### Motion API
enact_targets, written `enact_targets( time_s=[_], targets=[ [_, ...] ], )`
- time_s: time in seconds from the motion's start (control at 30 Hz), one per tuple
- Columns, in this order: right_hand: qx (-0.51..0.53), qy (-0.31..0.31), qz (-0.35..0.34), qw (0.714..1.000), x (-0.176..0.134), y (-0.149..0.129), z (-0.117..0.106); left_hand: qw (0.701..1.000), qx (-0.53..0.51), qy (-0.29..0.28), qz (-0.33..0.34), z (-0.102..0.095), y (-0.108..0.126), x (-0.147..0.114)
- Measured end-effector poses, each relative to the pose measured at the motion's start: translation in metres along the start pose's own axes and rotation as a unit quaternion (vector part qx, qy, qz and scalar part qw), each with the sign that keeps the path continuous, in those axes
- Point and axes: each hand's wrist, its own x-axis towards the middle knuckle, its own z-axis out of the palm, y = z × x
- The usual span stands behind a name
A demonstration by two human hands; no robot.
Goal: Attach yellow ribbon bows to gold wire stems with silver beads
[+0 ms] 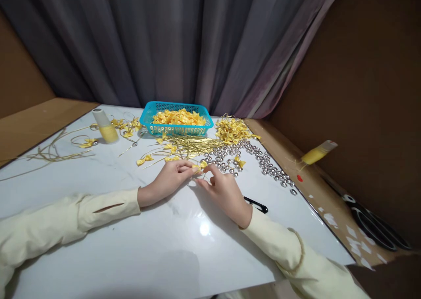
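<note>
Above the white tabletop, my left hand [177, 175] pinches a small yellow ribbon bow [203, 164] between thumb and fingers. My right hand [224, 190] is close beside it on the right, index finger at the bow and thumb lower down. A thin strand of what looks like gold cord [204, 175] curves between the right thumb and index finger, which close around it. Just beyond both hands lie a bundle of gold cords [194, 144], a few loose bows [144, 159] and many silver ring-like pieces [226, 152].
A blue basket [210, 122] of yellow bows stands at the back, beside a yellow ribbon pile [232, 129]. Thread spools [107, 128] and corded bows [87, 143] sit left. A black-handled tool [258, 204] lies near my right wrist; scissors [371, 224] rest on the right-hand cardboard.
</note>
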Motion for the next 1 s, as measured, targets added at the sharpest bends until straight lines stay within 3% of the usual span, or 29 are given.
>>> enact_targets(
  time_s=[0.07, 0.17, 0.67, 1.0],
  targets=[
    [-0.084, -0.024, -0.016, 0.996, -0.001, -0.001, 0.002, 1.0, -0.004, 0.002, -0.013, 0.001, 0.0, -0.001],
    [-0.12, -0.046, -0.033, 0.991, -0.002, -0.002, 0.004, 1.0, -0.018, 0.003, -0.022, 0.002, 0.001, -0.002],
    [-0.066, -0.085, -0.031, 0.994, -0.001, -0.009, 0.003, 0.979, -0.179, -0.055, -0.086, 0.006, 0.01, -0.008],
    [-0.03, -0.076, -0.029, 0.996, 0.0, -0.006, 0.005, 0.978, -0.193, -0.02, -0.075, 0.017, 0.005, -0.001]
  ],
)
